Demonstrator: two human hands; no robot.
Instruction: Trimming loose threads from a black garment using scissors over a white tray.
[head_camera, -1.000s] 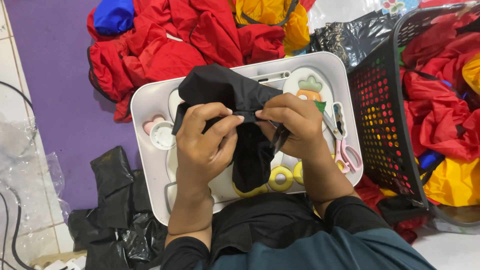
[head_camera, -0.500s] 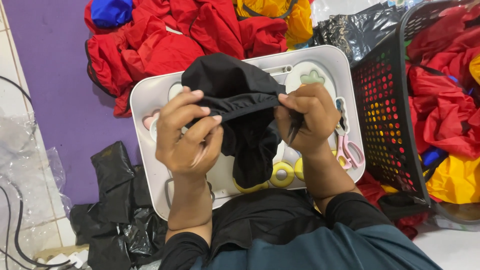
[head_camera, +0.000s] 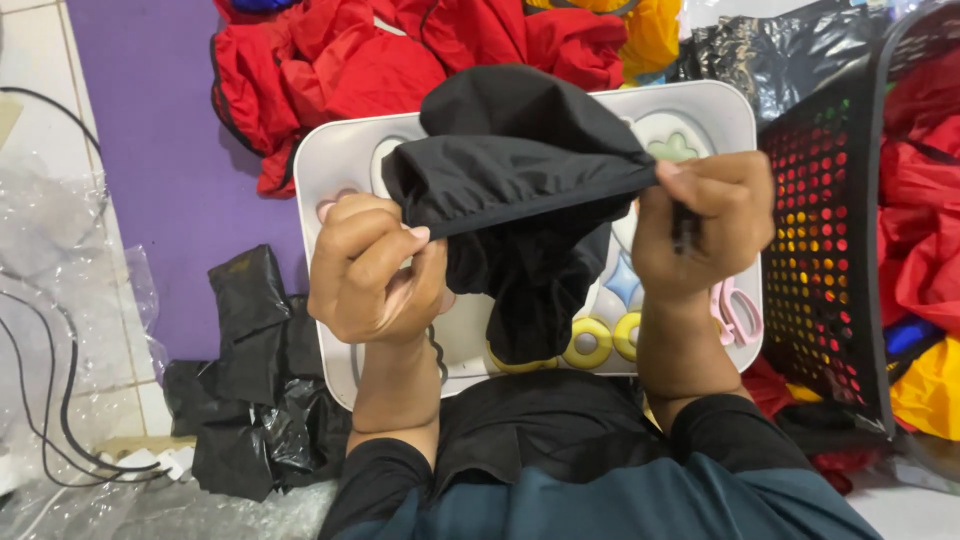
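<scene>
My left hand (head_camera: 372, 270) and my right hand (head_camera: 708, 225) hold a black fabric piece (head_camera: 520, 190) stretched between them, each pinching one end of its edge. The cloth bunches above the taut edge and hangs down below it. My right hand also has a thin dark tool sticking out between its fingers. Both hands are raised above a white tray (head_camera: 330, 165) with coloured cartoon prints. Pink-handled scissors (head_camera: 738, 310) lie on the tray's right side, just below my right hand.
A heap of red and yellow cloth (head_camera: 400, 50) lies beyond the tray on a purple mat (head_camera: 150, 150). A black perforated basket (head_camera: 830, 260) with more red cloth stands at right. Black plastic bags (head_camera: 250, 380), clear wrap and cables lie at left.
My hands have drawn apart and risen toward the camera, pulling the black fabric's edge taut between them. The cloth now covers more of the tray.
</scene>
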